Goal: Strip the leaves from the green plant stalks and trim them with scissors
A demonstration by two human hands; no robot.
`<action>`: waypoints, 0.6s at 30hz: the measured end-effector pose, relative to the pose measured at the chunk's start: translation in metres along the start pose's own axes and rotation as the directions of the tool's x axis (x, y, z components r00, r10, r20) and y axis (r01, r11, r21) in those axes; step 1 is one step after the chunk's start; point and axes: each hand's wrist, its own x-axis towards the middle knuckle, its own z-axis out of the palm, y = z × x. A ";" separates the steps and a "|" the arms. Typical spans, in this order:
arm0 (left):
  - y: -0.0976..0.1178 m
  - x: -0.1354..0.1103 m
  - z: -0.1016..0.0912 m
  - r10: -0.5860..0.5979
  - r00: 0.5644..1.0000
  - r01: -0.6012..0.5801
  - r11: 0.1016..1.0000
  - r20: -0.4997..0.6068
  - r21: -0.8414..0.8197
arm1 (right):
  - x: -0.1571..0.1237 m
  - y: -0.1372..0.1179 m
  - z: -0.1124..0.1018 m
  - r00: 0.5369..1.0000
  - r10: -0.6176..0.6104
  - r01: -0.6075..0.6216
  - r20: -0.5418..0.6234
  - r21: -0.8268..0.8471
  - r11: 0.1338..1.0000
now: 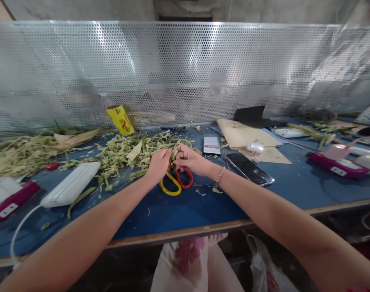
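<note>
Close together over the middle of the blue table, my left hand [158, 164] and my right hand [192, 160] are both closed, fingertips nearly meeting. Between them is a small green plant piece [173, 155], pinched by the fingers; its exact shape is hard to make out. Just below the fingers lies a pair of scissors [171, 192] with one yellow and one red handle loop; the blades are hidden under my hands. A loose heap of pale green plant scraps [121, 151] spreads to the left of my left hand.
A perforated metal screen [185, 73] runs along the back. Right of my hands lie a black phone [250, 168], brown paper [242, 136] and a purple device [337, 166]. Leftward are a yellow tube [121, 120], a corded white block [71, 184] and dry husks [29, 152].
</note>
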 end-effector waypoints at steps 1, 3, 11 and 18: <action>0.001 -0.001 0.000 -0.002 1.000 0.002 1.000 -0.001 0.007 | 0.000 0.000 0.000 1.000 -0.003 0.003 0.001 0.005 1.000; 0.002 -0.002 -0.001 0.004 1.000 -0.004 0.999 -0.011 0.039 | -0.001 0.000 0.000 1.000 -0.005 0.005 0.004 0.009 1.000; -0.006 0.000 0.000 0.153 0.982 -0.127 0.970 -0.113 0.208 | -0.001 -0.002 0.006 0.998 0.007 -0.012 -0.055 -0.083 0.997; -0.012 0.004 0.002 0.087 0.996 -0.086 0.994 -0.021 0.065 | 0.002 0.000 0.001 0.956 -0.109 0.025 -0.273 -0.293 0.956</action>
